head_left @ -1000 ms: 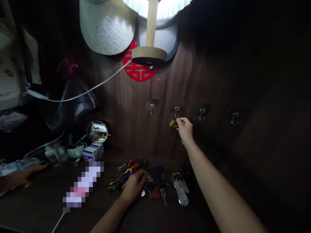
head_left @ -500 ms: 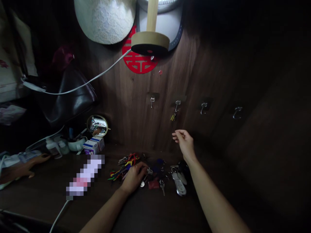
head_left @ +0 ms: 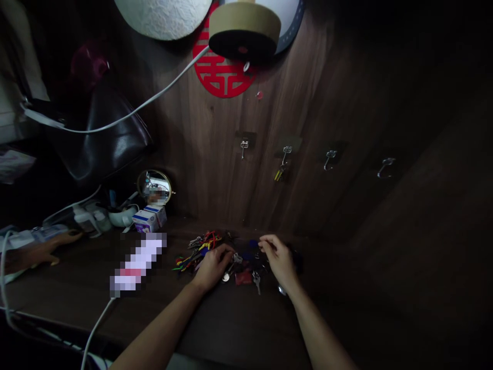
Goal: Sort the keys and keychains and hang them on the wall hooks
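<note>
A small round mirror [head_left: 154, 187] stands at the foot of the wooden wall. Just below it sits a blue-and-white box [head_left: 148, 220]; above and left of it leans a dark leather bag [head_left: 111, 141]. Far above and right of it, a red paper cutout [head_left: 220, 72] marks the wall.

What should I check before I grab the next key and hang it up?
1. Right hand free above the key pile: ok.
2. Left hand resting on the pile: ok.
3. Empty hooks: the first hook, third hook and fourth hook look bare: ok.
4. Second hook already carries the yellow-tagged key: not ok for another.
5. Keys untangled: cannot tell, too dark.
</note>
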### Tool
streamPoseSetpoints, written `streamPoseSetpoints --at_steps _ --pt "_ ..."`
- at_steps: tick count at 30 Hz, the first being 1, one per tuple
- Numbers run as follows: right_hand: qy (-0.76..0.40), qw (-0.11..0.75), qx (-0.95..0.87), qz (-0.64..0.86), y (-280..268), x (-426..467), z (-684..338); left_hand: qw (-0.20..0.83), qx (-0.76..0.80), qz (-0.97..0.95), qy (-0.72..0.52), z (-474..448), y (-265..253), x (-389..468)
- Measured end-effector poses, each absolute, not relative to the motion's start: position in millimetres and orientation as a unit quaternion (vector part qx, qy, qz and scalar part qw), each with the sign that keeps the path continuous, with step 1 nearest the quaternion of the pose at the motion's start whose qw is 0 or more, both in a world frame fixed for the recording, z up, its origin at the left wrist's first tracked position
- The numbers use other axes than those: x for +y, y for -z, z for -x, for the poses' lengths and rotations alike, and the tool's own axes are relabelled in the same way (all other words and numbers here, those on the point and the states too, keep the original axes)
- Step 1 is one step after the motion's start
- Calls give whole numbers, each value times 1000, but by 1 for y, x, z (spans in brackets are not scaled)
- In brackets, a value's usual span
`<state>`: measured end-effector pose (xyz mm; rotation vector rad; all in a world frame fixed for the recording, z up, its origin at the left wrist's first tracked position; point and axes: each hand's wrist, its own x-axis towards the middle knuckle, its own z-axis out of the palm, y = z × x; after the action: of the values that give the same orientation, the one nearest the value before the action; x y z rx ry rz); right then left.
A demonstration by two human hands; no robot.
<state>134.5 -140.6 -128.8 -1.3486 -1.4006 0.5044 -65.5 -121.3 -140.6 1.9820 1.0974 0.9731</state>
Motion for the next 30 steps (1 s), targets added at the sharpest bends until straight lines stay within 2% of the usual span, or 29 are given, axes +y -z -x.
streamPoseSetpoints --at_steps 7,10,14,20,30 --pt "-67 354 -726 586 138 -151 -113 319 424 -751 -392 66 142 -122" --pt "-32 315 -740 593 139 -152 -112 299 439 -742 -409 67 144 -119" --pt "-21 289 -747 598 141 -151 -113 225 466 -739 -432 70 151 -111" --pt "-26 280 -749 600 141 -154 -114 101 504 -758 -403 75 164 -99" --pt "-17 278 -752 597 142 -154 -114 7 518 -826 -222 73 155 -104"
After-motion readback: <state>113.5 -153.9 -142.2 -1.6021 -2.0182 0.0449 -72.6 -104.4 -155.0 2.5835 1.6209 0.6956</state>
